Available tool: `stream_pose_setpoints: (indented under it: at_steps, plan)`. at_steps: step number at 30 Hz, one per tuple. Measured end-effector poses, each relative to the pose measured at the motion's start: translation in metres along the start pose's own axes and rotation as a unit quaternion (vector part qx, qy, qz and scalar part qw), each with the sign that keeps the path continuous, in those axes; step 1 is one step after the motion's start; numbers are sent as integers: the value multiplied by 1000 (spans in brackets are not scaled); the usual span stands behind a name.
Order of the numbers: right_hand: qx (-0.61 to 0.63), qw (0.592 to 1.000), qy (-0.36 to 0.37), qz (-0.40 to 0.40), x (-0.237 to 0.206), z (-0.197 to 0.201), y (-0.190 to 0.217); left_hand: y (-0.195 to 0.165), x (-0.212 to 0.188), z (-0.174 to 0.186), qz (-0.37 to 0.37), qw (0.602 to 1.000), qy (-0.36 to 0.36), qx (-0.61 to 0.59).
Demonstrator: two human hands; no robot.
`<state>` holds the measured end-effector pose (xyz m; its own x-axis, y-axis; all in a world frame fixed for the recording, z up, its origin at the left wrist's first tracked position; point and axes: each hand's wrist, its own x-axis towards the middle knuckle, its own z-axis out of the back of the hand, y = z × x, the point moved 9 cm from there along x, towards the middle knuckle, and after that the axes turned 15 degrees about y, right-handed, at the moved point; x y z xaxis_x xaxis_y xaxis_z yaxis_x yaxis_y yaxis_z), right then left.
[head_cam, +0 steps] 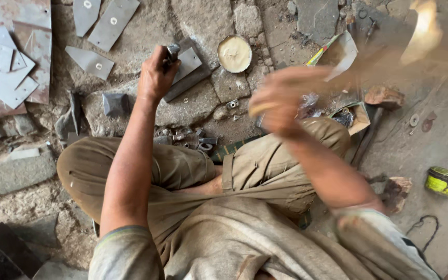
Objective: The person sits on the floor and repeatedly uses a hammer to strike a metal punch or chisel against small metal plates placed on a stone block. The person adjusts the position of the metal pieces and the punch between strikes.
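My left hand (155,75) is closed around a small dark metal piece (172,52) and holds it over a grey metal plate (185,70) lying on the stone floor. My right hand (281,101) is blurred with motion above my right knee. Its fingers look curled, and whether it holds anything I cannot tell. A round tin of pale paste (234,53) sits just beyond the plate. Small metal fittings (193,139) lie near my crossed legs.
Cut metal plates (6,72) are piled at the far left, two more plates (102,18) at the top. A hammer (372,122) and a cardboard box of parts (351,116) lie on the right. A small yellow-green tin (444,181) stands at the far right.
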<state>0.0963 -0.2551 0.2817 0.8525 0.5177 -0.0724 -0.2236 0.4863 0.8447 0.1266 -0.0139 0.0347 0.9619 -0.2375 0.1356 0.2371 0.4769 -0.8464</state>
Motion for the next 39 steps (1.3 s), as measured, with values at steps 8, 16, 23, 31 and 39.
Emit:
stream_pose_setpoints:
  at_steps: [8, 16, 23, 31, 39]
  plan:
    - [299, 937, 120, -133, -113, -39, -133, 56, -20, 8, 172, 943, -135, -250]
    - [247, 931, -89, -252, -261, 12, -165, 38, -25, -9, 335, 898, 119, 258]
    - [283, 914, -167, -238, -307, 3, -206, 6, -81, -56, 227, 852, 243, 404]
    - [307, 904, -173, -242, -301, -4, -214, 19, -134, -32, 230, 892, 195, 337]
    - [343, 882, -196, -258, -310, -7, -231, 89, -92, 144, 296, 906, -112, 282]
